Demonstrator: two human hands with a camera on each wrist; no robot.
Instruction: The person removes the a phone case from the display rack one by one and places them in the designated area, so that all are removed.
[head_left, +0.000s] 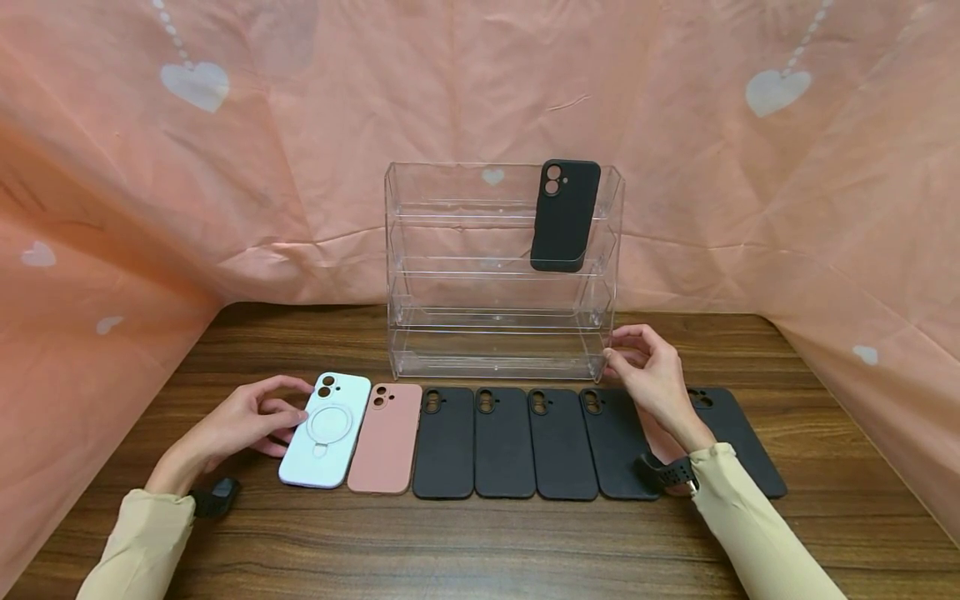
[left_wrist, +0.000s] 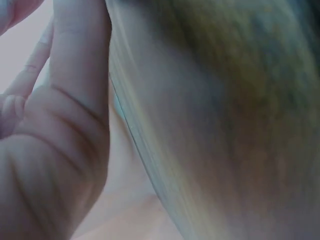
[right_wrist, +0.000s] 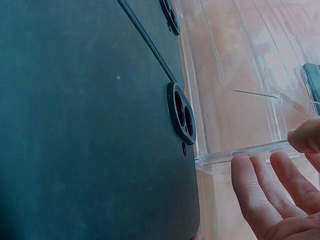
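My left hand (head_left: 243,421) rests at the left edge of a white phone case (head_left: 306,454) with a ring on its back; thumb and fingers touch that edge. In the left wrist view the palm (left_wrist: 55,145) shows, but the fingertips are cut off. My right hand (head_left: 651,375) touches the right side panel of a clear acrylic display rack (head_left: 498,367). The right wrist view shows fairly straight fingers (right_wrist: 250,185) against the panel, with the thumb by its edge. On the rack's upper right leans a black phone case (head_left: 566,217).
Right of the white case lie a pink case (head_left: 385,442) and several black cases (head_left: 504,446) in a row. Under my right wrist is another pink case (head_left: 657,440), partly hidden. A black case (head_left: 738,446) ends the row. Pink heart-print cloth (head_left: 315,167) hangs behind.
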